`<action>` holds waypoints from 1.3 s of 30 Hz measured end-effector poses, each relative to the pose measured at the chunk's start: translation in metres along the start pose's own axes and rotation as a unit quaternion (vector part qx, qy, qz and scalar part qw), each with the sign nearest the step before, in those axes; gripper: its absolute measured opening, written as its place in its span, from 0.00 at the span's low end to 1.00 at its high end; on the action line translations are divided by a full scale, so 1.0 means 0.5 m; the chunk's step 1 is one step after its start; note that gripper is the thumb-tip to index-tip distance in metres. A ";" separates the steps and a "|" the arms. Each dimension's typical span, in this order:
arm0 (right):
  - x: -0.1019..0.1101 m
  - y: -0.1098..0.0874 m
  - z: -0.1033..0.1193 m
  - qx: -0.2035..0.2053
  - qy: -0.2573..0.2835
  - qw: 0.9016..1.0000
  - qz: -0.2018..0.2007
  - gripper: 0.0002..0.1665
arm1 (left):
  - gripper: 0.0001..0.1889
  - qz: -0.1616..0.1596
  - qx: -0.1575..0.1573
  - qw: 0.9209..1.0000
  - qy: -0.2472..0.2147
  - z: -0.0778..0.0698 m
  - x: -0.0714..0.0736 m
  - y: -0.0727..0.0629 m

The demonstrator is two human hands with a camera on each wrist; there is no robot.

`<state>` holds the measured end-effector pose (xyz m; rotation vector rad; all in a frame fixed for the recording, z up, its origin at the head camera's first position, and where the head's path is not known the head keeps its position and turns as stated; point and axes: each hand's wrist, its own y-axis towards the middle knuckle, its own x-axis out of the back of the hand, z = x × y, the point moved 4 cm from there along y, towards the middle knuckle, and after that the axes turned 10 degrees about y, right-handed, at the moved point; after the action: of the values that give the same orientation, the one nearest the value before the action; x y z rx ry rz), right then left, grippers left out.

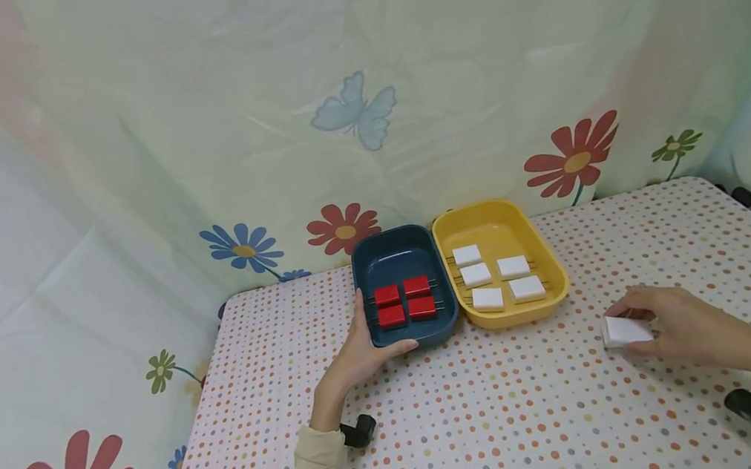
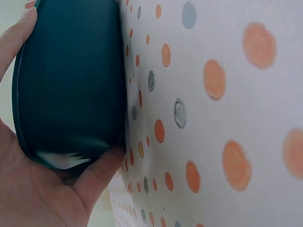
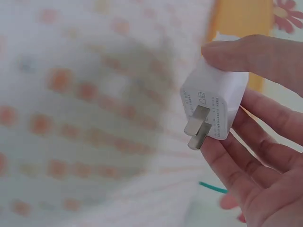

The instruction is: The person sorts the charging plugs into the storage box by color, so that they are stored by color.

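Observation:
My left hand (image 1: 361, 356) holds the near-left corner of a dark blue tray (image 1: 396, 255), thumb along the front wall and fingers on the left side. In the left wrist view the tray's outer wall (image 2: 71, 85) fills the space between fingers and thumb. Several red blocks with thin metal prongs (image 1: 392, 316) lie inside. Off to the right, my right hand (image 1: 681, 323) pinches a white charger plug (image 3: 213, 94) above the table; its two flat metal prongs show in the right wrist view. Several white blocks with prongs (image 1: 476, 275) lie in a yellow tray (image 1: 492, 228).
Both trays stand side by side at the back of the table, before a hanging cloth (image 1: 259, 125) printed with flowers and a butterfly. A dotted tablecloth (image 1: 498, 410) covers the tabletop. The yellow tray lies between the blue tray and my right hand.

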<state>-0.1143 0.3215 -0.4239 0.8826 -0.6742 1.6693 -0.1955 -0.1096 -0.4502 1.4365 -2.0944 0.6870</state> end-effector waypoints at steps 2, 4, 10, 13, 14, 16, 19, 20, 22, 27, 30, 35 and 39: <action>0.026 0.016 0.015 0.005 0.000 1.000 -0.015 0.29 | 0.71 0.001 0.003 1.000 0.003 0.001 0.000 0.001; 0.053 0.040 0.034 0.011 -0.001 0.999 -0.032 0.29 | 0.71 0.000 0.005 1.000 0.006 0.001 0.001 0.001; 0.114 0.136 0.107 0.045 0.006 0.998 -0.050 0.29 | 0.71 0.002 0.010 1.000 0.006 0.005 0.000 0.001; 0.125 0.191 0.146 0.071 0.016 0.996 -0.042 0.28 | 0.71 0.000 0.012 1.000 0.007 0.005 0.001 0.000; 0.127 0.208 0.157 0.076 0.022 0.996 -0.037 0.27 | 0.71 -0.002 0.013 1.000 0.008 0.004 0.002 0.000; 0.125 0.240 0.174 0.083 0.036 0.995 -0.030 0.27 | 0.71 -0.003 0.014 1.000 0.009 0.003 0.003 0.001; 0.112 0.280 0.178 0.071 0.054 0.996 -0.020 0.26 | 0.71 0.000 0.016 1.000 0.010 0.002 0.001 0.002; 0.105 0.293 0.175 0.065 0.059 0.996 -0.017 0.25 | 0.71 0.002 0.017 1.000 0.011 0.002 0.001 0.002; 0.088 0.319 0.166 0.057 0.062 0.996 -0.008 0.24 | 0.71 0.003 0.019 1.000 0.011 0.003 0.000 0.003; 0.043 0.374 0.141 0.044 0.039 0.998 0.019 0.20 | 0.71 0.000 0.028 1.000 0.013 0.008 -0.001 0.004; 0.027 0.395 0.132 0.025 0.024 0.999 0.030 0.18 | 0.70 0.002 0.027 1.000 0.014 0.007 0.000 0.005; 0.004 0.417 0.113 0.009 0.009 0.999 0.040 0.17 | 0.70 0.002 0.018 1.000 0.011 0.008 0.001 0.008; -0.016 0.422 0.099 0.014 0.005 0.998 0.053 0.15 | 0.70 0.004 0.014 1.000 0.007 0.009 0.001 0.008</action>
<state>-0.3063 0.2228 -0.4021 0.8718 -0.7030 1.7809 -0.1998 -0.1118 -0.4537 1.4353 -2.0895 0.7298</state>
